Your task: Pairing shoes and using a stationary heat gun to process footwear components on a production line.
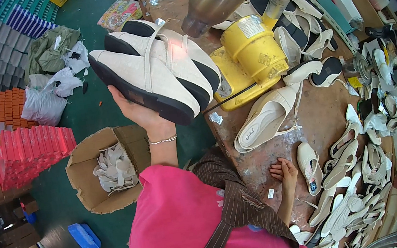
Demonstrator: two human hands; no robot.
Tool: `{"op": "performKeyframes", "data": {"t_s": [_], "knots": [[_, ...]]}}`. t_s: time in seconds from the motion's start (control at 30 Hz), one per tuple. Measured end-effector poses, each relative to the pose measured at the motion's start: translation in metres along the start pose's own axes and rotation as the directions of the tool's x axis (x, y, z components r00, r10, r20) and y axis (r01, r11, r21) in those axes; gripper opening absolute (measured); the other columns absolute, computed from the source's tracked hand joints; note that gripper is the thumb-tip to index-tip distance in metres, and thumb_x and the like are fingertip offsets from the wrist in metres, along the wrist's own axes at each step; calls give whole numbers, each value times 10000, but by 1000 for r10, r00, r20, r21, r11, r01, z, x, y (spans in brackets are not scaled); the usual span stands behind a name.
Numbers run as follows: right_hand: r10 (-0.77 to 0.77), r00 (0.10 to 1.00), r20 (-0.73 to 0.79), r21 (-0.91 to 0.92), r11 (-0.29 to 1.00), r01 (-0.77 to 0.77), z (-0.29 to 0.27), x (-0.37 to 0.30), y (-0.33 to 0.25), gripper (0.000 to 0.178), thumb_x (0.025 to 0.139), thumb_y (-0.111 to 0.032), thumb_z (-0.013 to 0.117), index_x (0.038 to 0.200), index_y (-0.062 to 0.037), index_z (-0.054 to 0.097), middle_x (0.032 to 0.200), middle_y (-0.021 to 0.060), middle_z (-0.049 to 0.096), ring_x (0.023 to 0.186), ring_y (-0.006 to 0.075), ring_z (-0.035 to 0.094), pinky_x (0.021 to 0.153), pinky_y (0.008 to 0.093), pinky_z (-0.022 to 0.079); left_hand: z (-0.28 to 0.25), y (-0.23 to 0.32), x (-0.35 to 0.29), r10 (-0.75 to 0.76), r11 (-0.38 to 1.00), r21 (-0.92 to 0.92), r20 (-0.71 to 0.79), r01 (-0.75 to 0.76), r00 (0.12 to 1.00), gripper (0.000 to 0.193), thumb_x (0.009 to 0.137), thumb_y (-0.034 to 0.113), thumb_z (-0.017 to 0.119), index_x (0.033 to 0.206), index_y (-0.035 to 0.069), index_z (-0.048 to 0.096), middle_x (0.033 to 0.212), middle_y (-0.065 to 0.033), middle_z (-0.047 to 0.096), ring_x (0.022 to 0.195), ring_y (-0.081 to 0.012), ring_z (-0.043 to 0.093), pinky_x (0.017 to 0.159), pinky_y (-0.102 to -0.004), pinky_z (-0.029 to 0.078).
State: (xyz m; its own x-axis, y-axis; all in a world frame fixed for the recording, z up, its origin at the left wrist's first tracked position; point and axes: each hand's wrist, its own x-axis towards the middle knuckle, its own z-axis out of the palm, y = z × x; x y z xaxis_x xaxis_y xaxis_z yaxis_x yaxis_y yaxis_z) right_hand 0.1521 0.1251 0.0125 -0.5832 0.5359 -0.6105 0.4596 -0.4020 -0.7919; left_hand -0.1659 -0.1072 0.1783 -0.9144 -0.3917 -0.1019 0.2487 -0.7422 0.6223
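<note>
Shoes, cream wedge pair: upper centre of frame, gripped from beneath by left hand. Long axis runs upper left to lower right, which end is the toe unclear. Right hand rests loosely curled, empty, on workbench. Many cream shoes remain heaped lower right; progress appears partial.

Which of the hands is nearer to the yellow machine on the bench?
Left. The left hand holds up a pair of cream shoes just beside the yellow machine; the right hand rests lower on the bench, farther away.

Bare bench between crowding shoes
</note>
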Motion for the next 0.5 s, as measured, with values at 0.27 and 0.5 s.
{"op": "performKeyframes", "data": {"t_s": [0.27, 0.5], "knots": [[-18, 1000, -12, -5, 1000, 18, 0, -1, 2, 273, 947, -196, 462, 1089, 20, 548, 828, 139, 651, 695, 186, 656, 586, 253, 539, -26, 1, 4, 29, 999, 13, 34, -29, 999, 489, 954, 423, 348, 1286, 73, 427, 1281, -48, 477, 1155, -212, 469, 992, -333, 353], [-23, 1000, -10, 13, 1000, 24, -2, 0, 3, 250, 951, -188, 457, 1083, 0, 555, 819, 104, 654, 678, 149, 650, 573, 232, 536, -30, -4, 8, 16, 1000, -10, 64, -15, 998, 514, 950, 434, 345, 1308, 69, 404, 1313, -63, 451, 1185, -220, 446, 1011, -343, 333]]}}
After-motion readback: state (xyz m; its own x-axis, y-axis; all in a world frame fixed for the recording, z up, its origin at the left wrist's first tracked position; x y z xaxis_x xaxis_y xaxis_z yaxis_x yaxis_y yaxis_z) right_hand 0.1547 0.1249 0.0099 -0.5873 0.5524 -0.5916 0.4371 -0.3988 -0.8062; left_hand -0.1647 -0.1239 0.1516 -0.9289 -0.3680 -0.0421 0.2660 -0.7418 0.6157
